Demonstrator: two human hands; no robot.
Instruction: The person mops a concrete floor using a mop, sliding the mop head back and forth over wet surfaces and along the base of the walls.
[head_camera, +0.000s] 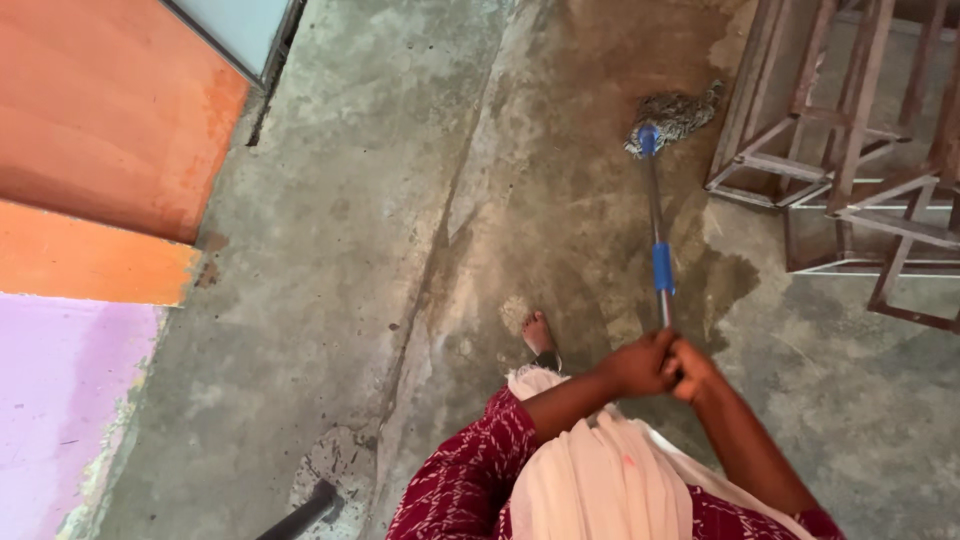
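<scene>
My left hand and my right hand clenched side by side round top of mop handle. String mop head lay on wet concrete floor, just beside metal frame.

Single head-worn view, looking steeply down from standing height over the wearer's chest onto the grey concrete floor, facing forward; no second view overlaps.

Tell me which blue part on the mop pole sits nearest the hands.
The blue sleeve midway along the pole, just above both hands; the other blue piece is the collar at the mop head.
</scene>
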